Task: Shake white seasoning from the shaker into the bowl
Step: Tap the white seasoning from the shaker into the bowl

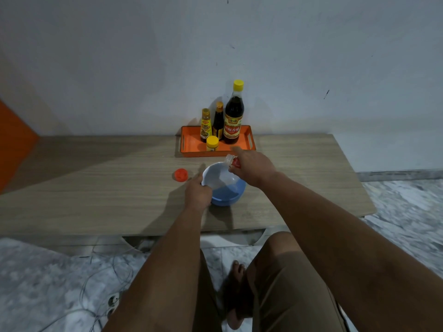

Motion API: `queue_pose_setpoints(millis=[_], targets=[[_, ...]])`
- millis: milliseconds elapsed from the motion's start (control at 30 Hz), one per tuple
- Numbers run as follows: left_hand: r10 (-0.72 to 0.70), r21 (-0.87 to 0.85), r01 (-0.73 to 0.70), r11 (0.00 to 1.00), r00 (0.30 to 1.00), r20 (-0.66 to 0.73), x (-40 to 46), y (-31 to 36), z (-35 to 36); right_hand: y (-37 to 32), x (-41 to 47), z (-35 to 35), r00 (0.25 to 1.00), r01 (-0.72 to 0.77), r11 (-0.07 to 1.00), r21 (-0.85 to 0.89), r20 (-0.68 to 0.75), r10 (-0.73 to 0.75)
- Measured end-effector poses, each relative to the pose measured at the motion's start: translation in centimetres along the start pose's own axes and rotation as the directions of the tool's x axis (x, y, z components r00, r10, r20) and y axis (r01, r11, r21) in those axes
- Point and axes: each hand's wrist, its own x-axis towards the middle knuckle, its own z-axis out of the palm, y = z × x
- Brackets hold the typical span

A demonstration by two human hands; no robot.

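While left hand (197, 194) grips bowl (224, 185) — right hand (251, 167) clutches shaker (232, 161).

Dim, even indoor light with a cool grey cast; no lamp in view. Soft shadows fall to the left and toward the viewer: a broad diagonal band darkens the left part of the table (96, 188), and the bottles (233, 113) throw faint shadows up-left onto the wall (215, 44). A darker shadow lies under the bowl (227, 188) and left hand (197, 194). No strong glare; only a mild sheen inside the bowl. Wide-angle distortion bows the table edges and stretches the forearms toward the lower corners. The right hand (253, 167) and shaker (232, 161) are motion-blurred; the floor (407, 207) is smeared at the periphery. Centre labels are fairly sharp.
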Motion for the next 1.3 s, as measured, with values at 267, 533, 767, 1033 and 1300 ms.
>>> queue_pose_setpoints(millis=[267, 533, 767, 1033, 1300], targets=[[-0.024, -0.026, 0.024, 0.999, 1.0, 0.003, 0.1, 0.0, 0.0, 0.1, -0.1, 0.5, 0.999, -0.025, 1.0, -0.007, -0.028, 0.025], [-0.013, -0.061, 0.013, 0.998, 1.0, 0.001, 0.7, -0.6, 0.1, 0.2, -0.3, 0.6, 0.998, -0.054, 0.998, 0.011, 0.022, 0.054], [0.007, -0.104, -0.006, 0.995, 1.0, 0.01, 0.7, -0.9, 0.1, 0.8, -1.0, 0.6, 0.999, -0.053, 0.998, 0.043, 0.001, 0.053], [0.024, -0.12, -0.022, 0.993, 1.0, 0.015, 0.6, -0.9, -0.1, 2.8, -1.2, -0.2, 0.997, 0.07, 0.992, 0.105, -0.03, -0.068], [0.019, -0.112, -0.016, 0.994, 1.0, 0.023, 0.8, -0.9, 0.0, 2.9, -2.7, 0.8, 0.998, 0.029, 0.989, 0.147, 0.052, -0.037]])
